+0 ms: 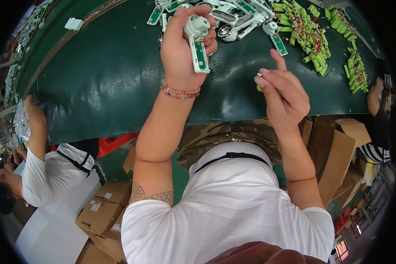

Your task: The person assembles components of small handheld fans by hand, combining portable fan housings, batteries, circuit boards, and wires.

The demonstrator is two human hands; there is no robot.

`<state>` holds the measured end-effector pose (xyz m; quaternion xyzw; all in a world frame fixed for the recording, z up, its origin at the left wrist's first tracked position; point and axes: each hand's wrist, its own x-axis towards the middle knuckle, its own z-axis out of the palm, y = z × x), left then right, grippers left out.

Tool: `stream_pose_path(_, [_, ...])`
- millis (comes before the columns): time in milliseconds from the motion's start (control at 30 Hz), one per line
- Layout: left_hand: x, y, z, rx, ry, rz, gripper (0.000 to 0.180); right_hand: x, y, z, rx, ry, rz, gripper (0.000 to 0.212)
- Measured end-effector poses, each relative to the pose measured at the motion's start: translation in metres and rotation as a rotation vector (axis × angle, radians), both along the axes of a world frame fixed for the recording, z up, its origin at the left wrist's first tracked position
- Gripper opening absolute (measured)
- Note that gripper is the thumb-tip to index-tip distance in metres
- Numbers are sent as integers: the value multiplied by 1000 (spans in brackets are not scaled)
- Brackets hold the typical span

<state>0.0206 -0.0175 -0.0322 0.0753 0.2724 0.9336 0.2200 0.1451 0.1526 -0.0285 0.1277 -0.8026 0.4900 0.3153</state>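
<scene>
My left hand (176, 53) is raised over the bench, fingers wrapped round a white plastic housing (197, 27). The housing has a round socketed head, and a green circuit board (200, 55) lies along its handle. To the right, my right hand (289, 97) pinches a tiny white plug (259, 75) between thumb and forefinger. A bit of bright green (259, 89) shows below that thumb, matching the colour of the batteries on the bench; the rest is hidden by the hand. The two hands are apart. Another similar housing with a board (275, 37) lies beyond my right hand.
White housings with metal parts (233, 22) are heaped at the far middle. Green batteries with red wires (310, 42) lie at far right, on the dark green bench (119, 75). A co-worker (53, 171) sits at left. Cardboard boxes (330, 154) stand at right, others (102, 209) at left.
</scene>
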Motion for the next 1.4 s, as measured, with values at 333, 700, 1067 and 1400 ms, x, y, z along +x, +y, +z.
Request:
stream_pose_path(333, [21, 19, 16, -492, 331, 220, 43, 6, -27, 14, -689, -515, 190, 11])
stream_pose_path(700, [23, 15, 10, -391, 487, 158, 33, 1, -45, 15, -727, -637, 179, 6])
stream_pose_path(1067, [25, 11, 10, -434, 680, 117, 39, 3, -42, 25, -748, -889, 179, 7])
stream_pose_path(1400, [29, 14, 10, -417, 614, 99, 40, 6, -46, 24, -800, -863, 181, 6])
